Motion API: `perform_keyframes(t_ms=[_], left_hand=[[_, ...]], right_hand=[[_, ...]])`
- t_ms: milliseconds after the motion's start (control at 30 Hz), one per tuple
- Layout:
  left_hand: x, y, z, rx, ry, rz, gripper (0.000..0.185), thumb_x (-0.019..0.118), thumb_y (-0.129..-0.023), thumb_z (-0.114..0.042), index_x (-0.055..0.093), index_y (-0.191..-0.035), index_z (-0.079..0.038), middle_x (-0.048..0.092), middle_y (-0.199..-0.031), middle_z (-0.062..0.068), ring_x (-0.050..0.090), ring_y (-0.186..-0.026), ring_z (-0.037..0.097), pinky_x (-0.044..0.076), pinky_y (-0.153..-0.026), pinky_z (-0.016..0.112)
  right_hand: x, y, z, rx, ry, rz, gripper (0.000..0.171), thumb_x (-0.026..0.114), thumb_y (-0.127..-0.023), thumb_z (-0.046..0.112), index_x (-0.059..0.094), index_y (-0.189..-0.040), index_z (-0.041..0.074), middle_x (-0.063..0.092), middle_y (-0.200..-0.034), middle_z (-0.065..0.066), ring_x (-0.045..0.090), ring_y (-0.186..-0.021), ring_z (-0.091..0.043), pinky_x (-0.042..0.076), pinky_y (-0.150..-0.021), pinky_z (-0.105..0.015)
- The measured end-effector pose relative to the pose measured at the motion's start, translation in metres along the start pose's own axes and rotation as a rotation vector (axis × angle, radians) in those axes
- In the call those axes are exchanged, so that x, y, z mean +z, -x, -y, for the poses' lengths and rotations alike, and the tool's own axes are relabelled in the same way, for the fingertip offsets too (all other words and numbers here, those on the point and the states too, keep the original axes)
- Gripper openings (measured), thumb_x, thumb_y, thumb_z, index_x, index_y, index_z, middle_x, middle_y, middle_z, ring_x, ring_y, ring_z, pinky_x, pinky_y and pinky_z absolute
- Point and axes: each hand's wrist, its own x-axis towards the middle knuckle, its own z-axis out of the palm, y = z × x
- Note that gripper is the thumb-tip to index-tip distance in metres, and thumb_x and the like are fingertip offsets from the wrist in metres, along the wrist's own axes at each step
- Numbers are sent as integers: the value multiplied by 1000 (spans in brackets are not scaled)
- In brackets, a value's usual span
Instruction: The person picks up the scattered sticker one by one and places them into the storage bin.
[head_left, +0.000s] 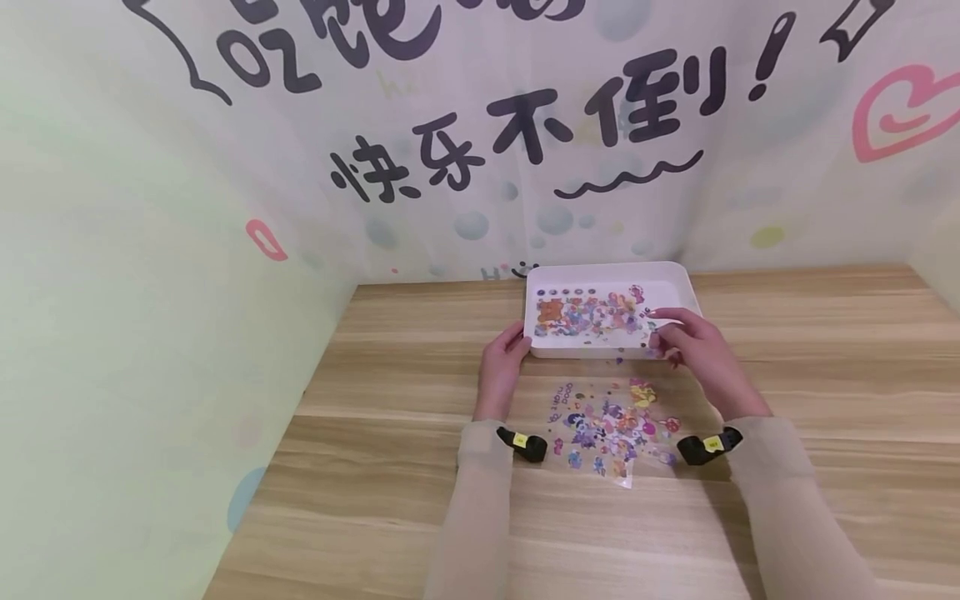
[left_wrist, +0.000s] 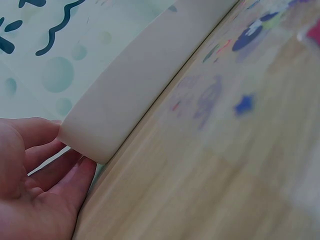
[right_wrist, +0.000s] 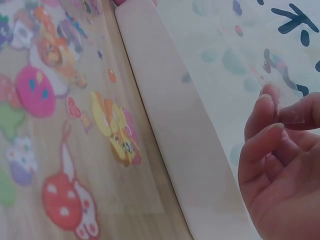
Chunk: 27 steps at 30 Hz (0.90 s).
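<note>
— Where's the sheet (head_left: 592,317)?

— In the tray (head_left: 609,273), at the back of the bench (head_left: 375,467). The right hand (head_left: 693,346) pinches its clear corner; the left hand (head_left: 501,367), fingers relaxed, steadies the tray's end.

— Tricky?

— Probably: thin, floppy, light film. I'd lift by that bare corner, off the stickers.

I see a wooden counter (head_left: 787,350) with pale plank grain filling the lower view. Behind it I note a backdrop wall (head_left: 465,125) printed with large dark Chinese characters, a black wavy line (head_left: 628,177), pale blue-green bubbles and a pink heart (head_left: 900,112) at upper right. A small pink mark (head_left: 266,240) sits on the greenish left panel (head_left: 135,333).
</note>
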Motion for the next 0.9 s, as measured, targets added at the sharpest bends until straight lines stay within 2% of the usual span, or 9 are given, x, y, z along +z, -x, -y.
perform_keyframes(t_ms=[233,400,567,900], left_hand=[[0,0,-1,-4,-11,-6,32,54,-90,-27,53,-121,-33,52,-122,-14,49,-109,2,44,-90,24],[0,1,-1,-2,-5,-5,33,54,-90,-27,52,-122,-32,52,-124,-10,49,-110,4,43,-91,25],[0,0,0,-5,-5,-6,32,54,-90,-27,53,-121,-32,52,-123,-11,49,-109,4,43,-91,25],[-1,0,0,-7,-4,-1,33,54,-89,-26,53,-122,-31,52,-123,-11,49,-109,4,43,-91,25]], right_hand=[[4,-3,2,32,-11,-15,35,41,-95,28,45,-126,12,57,-92,-11,51,-80,-21,49,-72,-37],[9,-5,5,10,-1,-4,39,40,-95,27,43,-130,9,55,-96,-13,52,-83,-21,49,-71,-35],[14,-8,5,22,-13,-15,41,42,-94,31,42,-131,12,54,-101,-16,52,-86,-24,49,-71,-34],[22,-15,4,37,-36,-47,42,42,-94,33,41,-132,16,54,-104,-12,49,-92,-29,49,-75,-37]])
